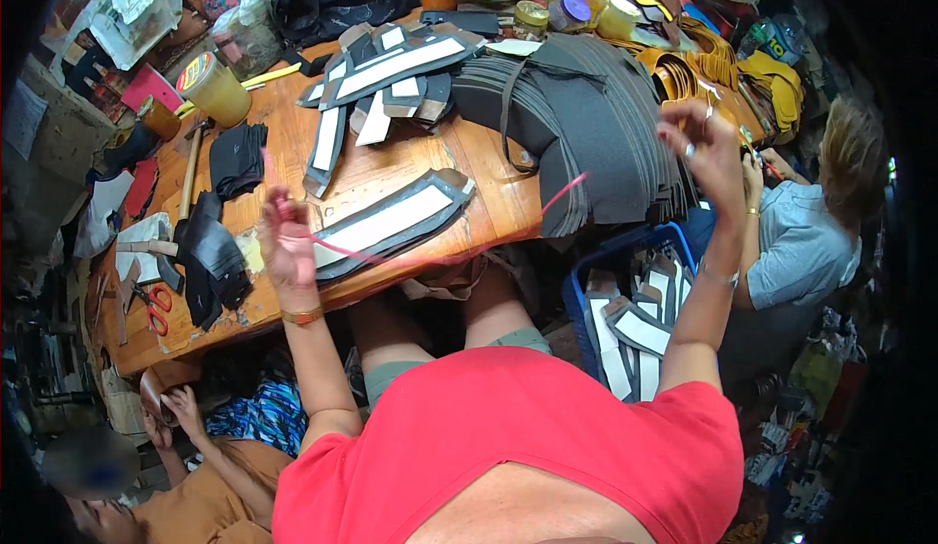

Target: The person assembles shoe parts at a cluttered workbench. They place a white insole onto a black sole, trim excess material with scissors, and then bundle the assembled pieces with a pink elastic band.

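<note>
My hands are apart: my left hand (289, 251) clasps a pink strand (564, 192), nearer the dark-edged panel (391, 214) slanting away to its right; whether my right hand (709, 148) grips, I can't tell.

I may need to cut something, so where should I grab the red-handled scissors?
I would take the scissors by their red finger loops, coming from above and the near right side, probably with the left hand. The loops lie toward the table's near edge, while the darker blade end seems to point away. Dark pieces lie just to the right, so reach over them.
</note>
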Available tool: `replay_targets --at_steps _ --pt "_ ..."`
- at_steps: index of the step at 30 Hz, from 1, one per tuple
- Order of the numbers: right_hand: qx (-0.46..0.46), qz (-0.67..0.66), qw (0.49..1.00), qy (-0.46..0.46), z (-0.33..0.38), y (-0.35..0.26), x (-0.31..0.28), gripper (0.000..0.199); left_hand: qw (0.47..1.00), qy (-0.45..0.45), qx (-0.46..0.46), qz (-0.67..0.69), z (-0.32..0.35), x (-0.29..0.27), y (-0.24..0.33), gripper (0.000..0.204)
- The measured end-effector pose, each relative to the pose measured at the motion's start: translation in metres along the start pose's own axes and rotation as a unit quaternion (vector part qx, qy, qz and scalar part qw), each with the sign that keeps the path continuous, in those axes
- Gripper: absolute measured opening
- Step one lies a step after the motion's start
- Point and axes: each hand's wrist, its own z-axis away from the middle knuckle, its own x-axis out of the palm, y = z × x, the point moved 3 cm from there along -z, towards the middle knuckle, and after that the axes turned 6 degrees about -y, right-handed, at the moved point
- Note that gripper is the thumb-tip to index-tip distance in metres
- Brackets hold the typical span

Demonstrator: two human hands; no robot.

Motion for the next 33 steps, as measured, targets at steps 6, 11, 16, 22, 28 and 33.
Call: replay_targets --at_steps 6,11,16,22,28,33 --pt "-0.185 0.214 0.959 -0.026 -0.178 0.043 -0.003 0.018 0.951 -0.048 -0.087 -0.293 0.01 0.039 -0.069 0.022" --pt "-0.158 0.334 0.924 -0.1 -0.334 0.152 0.011 0.02 0.88 -0.068 -0.072 -0.464 0.014 0.046 -0.091 0.02" --pt "-0.12 0.413 0.881 -0.198 -0.411 0.243 0.02 0.021 0.813 -0.1 -0.048 -0.571 0.017 0.059 -0.09 0.023" --pt "-0.102 0.353 0.888 -0.276 -0.44 0.246 0.08 0.017 0.814 -0.091 -0.059 -0.57 0.018 0.059 -0.089 0.026" --pt "-0.094 0.356 0.887 -0.277 -0.447 0.27 0.083 0.016 0.803 -0.119 -0.056 -0.581 0.014 0.058 -0.089 0.029" --pt "-0.1 0.35 0.888 -0.282 -0.455 0.269 0.095 0.016 0.797 -0.138 -0.055 -0.586 0.012 0.057 -0.089 0.03"
